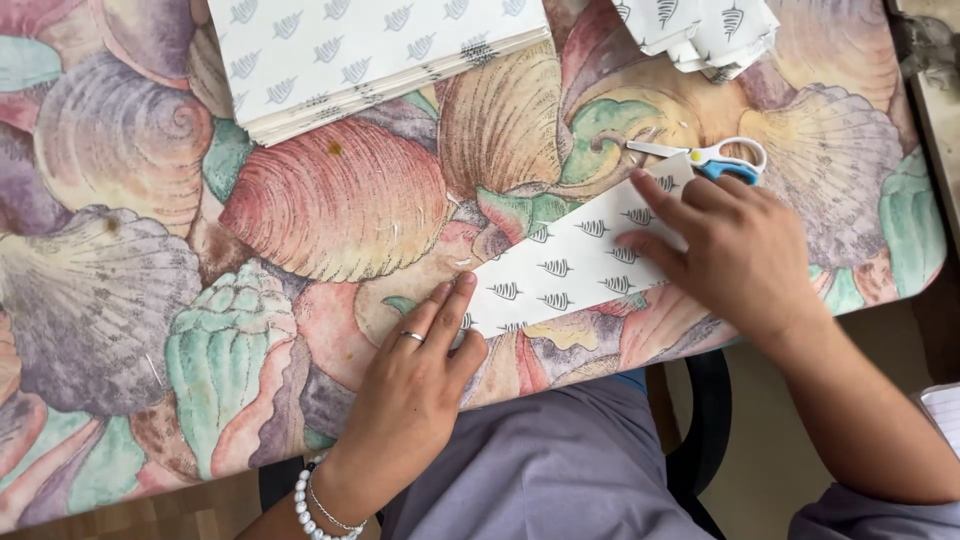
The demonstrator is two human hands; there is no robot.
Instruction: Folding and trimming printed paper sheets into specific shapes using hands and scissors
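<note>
Item: patterned paper strip (580,262), flat on my shell-print counter (330,200). My left hand (415,385) and right hand (735,250) press it flat, grip released, steadying each end. Scissors (715,158) just beyond; paper stack (370,55) farther.

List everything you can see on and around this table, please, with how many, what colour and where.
Patterned paper sheet: one, white with small grey leaf marks, near the table's front edge, under both hands.
Paper stack: one pile, same white leaf print, top left of centre.
Folded paper pieces: a few, same print, top right.
Scissors: one pair, white and blue handles, just beyond the sheet's right end.
Tablecloth: one, seashell print in pink, green, purple and tan, covering the table.
Chair: one, black, partly seen under the table.
Left hand: ring and white bead bracelet, fingertips pressing the sheet's left end.
Right hand: flat on the sheet's right end.
</note>
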